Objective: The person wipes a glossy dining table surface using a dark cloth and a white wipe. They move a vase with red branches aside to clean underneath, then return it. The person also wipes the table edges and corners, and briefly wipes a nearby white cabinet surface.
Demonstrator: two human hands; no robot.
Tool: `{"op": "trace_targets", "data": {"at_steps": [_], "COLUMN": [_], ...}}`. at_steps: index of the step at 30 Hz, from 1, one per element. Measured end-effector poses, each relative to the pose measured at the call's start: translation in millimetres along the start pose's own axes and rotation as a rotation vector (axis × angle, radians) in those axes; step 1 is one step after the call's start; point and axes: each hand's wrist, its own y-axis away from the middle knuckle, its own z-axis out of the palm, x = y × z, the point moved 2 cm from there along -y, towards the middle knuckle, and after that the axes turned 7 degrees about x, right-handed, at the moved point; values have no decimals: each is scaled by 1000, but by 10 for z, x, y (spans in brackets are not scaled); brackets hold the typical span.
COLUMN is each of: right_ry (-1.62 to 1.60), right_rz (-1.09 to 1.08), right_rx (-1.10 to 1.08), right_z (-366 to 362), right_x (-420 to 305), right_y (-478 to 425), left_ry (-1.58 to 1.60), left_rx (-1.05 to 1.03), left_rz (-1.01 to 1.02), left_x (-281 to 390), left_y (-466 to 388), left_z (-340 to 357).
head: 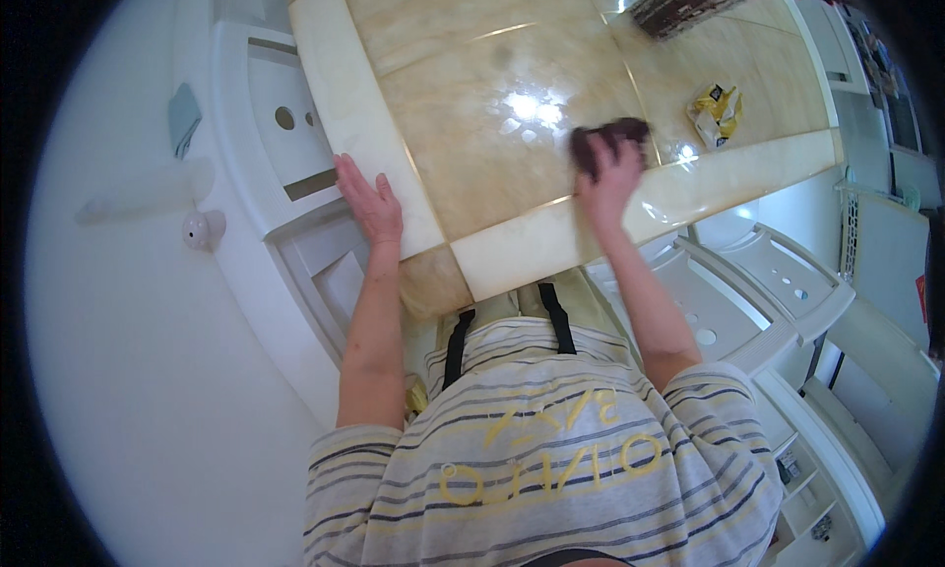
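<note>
My right hand (613, 176) is shut on a dark brown cloth (590, 150), pressed to the marble-patterned tabletop (472, 146) near its front edge. The cloth and fingers are slightly blurred. My left hand (373, 209) rests with its palm down on the table's pale left border (354, 102). Its thumb stands apart from the fingers, and it holds nothing. To the right of the cloth lies a crumpled yellow and white wrapper (715, 115).
A worn dark red object (686, 7) sits at the table's far right, partly cut off. White chairs stand against the left side (277, 117) and at the front right (709, 301). On the left wall are a pinkish knob (203, 229) and a blue-grey piece (184, 120).
</note>
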Motion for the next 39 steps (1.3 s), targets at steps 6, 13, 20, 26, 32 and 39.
{"op": "trace_targets", "data": {"at_steps": [6, 13, 20, 26, 32, 39], "right_ry": [-241, 119, 108, -123, -95, -338], "right_rz": [-509, -48, -90, -812, -502, -924], "right_rx": [-424, -153, -188, -542, -393, -677], "right_z": [-63, -162, 275, 616, 880, 558], "right_x": [-742, 246, -704, -1798, -2390, -2339], "right_y": [684, -6, 149, 573, 573, 1192], "left_ry": [-50, 98, 252, 347, 392, 352], "left_rx": [-89, -15, -92, -145, -94, -75], "left_rz": [14, -213, -617, -732, -735, -777], "left_x": [11, -151, 66, 55, 3, 57], "left_y": [-44, 96, 929, 1096, 1237, 1390], "left_z": [-11, -273, -619, -831, -871, -1007]}}
